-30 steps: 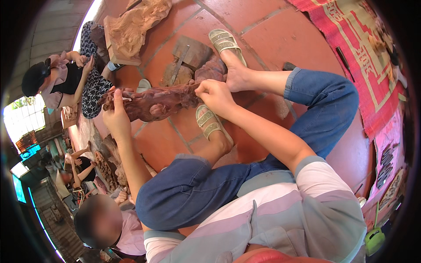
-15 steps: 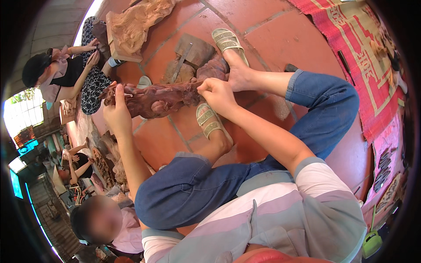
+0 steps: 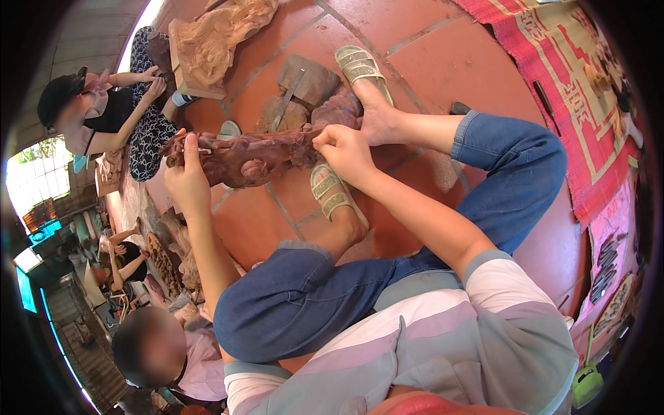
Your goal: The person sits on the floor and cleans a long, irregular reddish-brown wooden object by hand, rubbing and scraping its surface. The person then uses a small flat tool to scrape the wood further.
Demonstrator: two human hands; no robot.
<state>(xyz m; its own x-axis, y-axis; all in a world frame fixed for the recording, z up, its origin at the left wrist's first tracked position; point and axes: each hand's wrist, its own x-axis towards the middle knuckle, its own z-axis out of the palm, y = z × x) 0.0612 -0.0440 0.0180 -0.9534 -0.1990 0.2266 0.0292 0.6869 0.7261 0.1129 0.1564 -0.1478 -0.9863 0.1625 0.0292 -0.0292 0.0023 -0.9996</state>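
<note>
Left hand (image 3: 188, 178) gripping one end of a long, knobbly, reddish-brown wooden carving (image 3: 259, 166), which spans across to the right hand (image 3: 344, 152), its fingers pinched together at the other end; what they pinch, cannot tell. Probably close surface work; next move calls for a steady left-hand hold.

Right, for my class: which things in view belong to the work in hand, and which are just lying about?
In hand:
reddish-brown carving, gripped by the left hand, the right hand closed at its other end

Seemingly lying about:
brown block
flat grey strip
pale carving
red mat
</note>
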